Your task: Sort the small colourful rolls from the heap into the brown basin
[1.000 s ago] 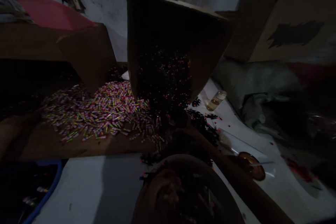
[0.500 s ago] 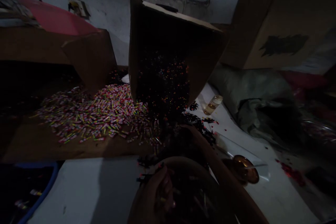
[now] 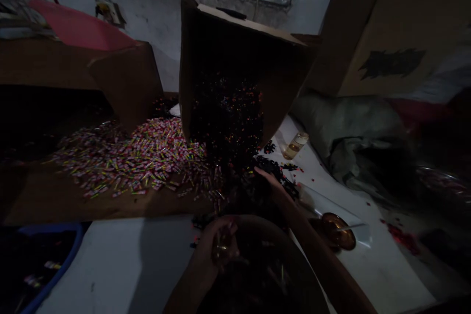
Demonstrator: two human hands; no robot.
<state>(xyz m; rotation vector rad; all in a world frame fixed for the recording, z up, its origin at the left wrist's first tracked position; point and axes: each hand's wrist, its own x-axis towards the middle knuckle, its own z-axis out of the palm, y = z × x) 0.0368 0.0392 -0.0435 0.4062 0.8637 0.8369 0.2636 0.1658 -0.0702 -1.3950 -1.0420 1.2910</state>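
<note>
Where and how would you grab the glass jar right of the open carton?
Probably around the middle of the glass jar, bringing the right grip in from the near side. Its body looks round and slim; the open carton flanks it on the left, the grey-green sack on the right. It slants in the picture; whether it really tilts, I can't tell.

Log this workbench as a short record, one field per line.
Left hand: curled at the left side of a round container; grip too dark to tell
Right hand: beside dark pieces spilling from the box
Centre: cardboard box, tilted, mouth toward the viewer
Left: heap of small multicoloured pieces; blue-rimmed tub in the near corner
Right: small jar, leaning in view; amber dish; grey-green sack
Light: dim
</note>
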